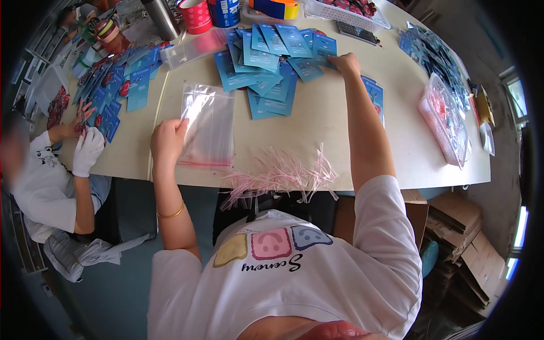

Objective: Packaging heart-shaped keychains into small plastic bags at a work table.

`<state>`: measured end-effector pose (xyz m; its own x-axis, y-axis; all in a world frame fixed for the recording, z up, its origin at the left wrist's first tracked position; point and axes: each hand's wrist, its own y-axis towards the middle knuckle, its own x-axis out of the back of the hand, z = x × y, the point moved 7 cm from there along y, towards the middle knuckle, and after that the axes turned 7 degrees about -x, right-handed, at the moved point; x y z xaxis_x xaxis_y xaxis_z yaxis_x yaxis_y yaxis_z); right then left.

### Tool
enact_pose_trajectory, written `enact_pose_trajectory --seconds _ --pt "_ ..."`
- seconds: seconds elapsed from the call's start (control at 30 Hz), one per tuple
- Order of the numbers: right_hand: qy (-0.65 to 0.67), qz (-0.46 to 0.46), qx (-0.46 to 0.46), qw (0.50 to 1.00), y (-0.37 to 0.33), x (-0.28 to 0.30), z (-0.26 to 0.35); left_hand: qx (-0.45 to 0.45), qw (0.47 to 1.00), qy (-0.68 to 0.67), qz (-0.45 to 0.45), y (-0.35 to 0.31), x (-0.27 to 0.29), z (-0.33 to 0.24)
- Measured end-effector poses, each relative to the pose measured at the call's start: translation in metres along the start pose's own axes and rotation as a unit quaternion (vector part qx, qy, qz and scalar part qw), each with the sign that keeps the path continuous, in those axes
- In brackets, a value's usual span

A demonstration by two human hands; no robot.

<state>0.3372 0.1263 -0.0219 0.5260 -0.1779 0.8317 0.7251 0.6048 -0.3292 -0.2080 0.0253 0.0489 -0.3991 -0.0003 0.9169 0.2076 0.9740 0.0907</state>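
Note:
My right hand (346, 64) is reached out to the right side of a loose heap of blue printed cards (275, 90), its fingers closed on the edge of a blue card (324, 47). Flat on the table in front of me lies a stack of clear plastic bags (208, 127) with red lines along the near end. My left hand (169, 140) is closed at the left edge of this stack, thumb and fingertips pinching a bag there. Pale pink strips (283, 174) lie tangled along the near table edge, some hanging over it. Under my right forearm another blue card (372, 93) is partly hidden.
At left a person with a white glove (88, 152) works beside more blue cards (137, 89). A pink-white basket (445, 122) stands at right, near a further card pile (433, 59). A steel flask (161, 18), a red cup (195, 16) and a white basket (354, 18) line the back.

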Motion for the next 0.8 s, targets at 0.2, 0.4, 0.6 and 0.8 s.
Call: enact_pose_trajectory --seconds 0.2,0.4,0.6,0.8 --pt "-0.098 -0.145 0.023 0.984 -0.062 0.008 0.033 -0.118 0.975 0.002 -0.191 -0.015 0.022 -0.016" --pt "-0.014 -0.081 0.061 0.995 -0.01 0.003 0.028 0.056 0.881 -0.461 -0.094 -0.014 0.008 0.001" --pt "0.293 -0.19 0.345 0.872 -0.109 0.052 0.052 0.042 0.659 -0.75 -0.032 -0.01 -0.005 0.005" --pt "0.363 -0.2 0.507 0.756 -0.308 0.075 0.051 -0.254 0.531 -0.804 0.084 0.01 0.015 -0.129"
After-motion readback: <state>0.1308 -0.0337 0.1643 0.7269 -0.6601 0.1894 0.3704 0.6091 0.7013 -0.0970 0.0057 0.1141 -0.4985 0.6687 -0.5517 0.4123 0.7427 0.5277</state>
